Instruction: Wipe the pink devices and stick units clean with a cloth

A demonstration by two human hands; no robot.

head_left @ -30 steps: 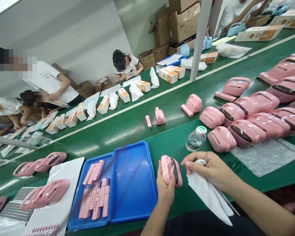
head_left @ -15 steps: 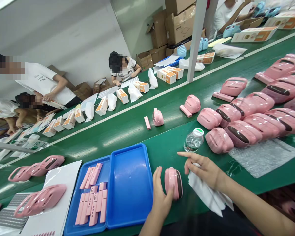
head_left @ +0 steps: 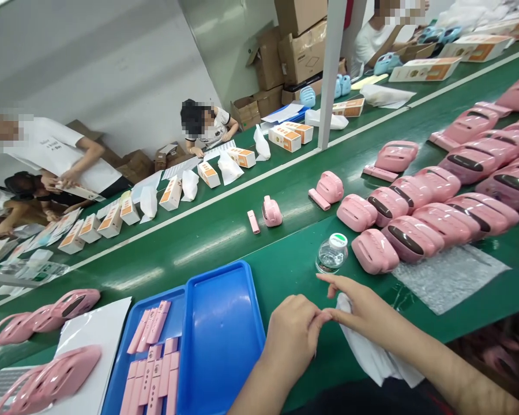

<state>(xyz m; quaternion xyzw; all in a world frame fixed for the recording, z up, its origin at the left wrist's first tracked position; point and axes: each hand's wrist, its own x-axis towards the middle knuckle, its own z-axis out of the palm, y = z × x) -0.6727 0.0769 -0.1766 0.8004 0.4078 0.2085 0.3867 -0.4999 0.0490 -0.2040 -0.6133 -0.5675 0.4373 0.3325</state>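
Observation:
My left hand (head_left: 290, 339) is curled with its back toward me on the green bench, just right of the blue tray (head_left: 225, 323). The pink device seen earlier does not show; whether it lies under this hand I cannot tell. My left fingertips touch a finger of my right hand (head_left: 361, 311). That hand lies on a white cloth (head_left: 372, 357) with its index finger stretched out. A small clear bottle with a white cap (head_left: 331, 252) stands just beyond my right hand.
A second blue tray (head_left: 173, 300) holds several pink strips (head_left: 151, 357). Many pink devices (head_left: 415, 233) crowd the right, by a bubble-wrap sheet (head_left: 450, 276). Pink shells (head_left: 47, 377) lie at left. Across the belt people handle orange-white boxes (head_left: 285, 137). A white post (head_left: 328, 75) rises mid-belt.
My left hand held the pink device, set it down, and now curls over that spot, hiding it. My right hand loosened on the cloth and its fingers met my left.

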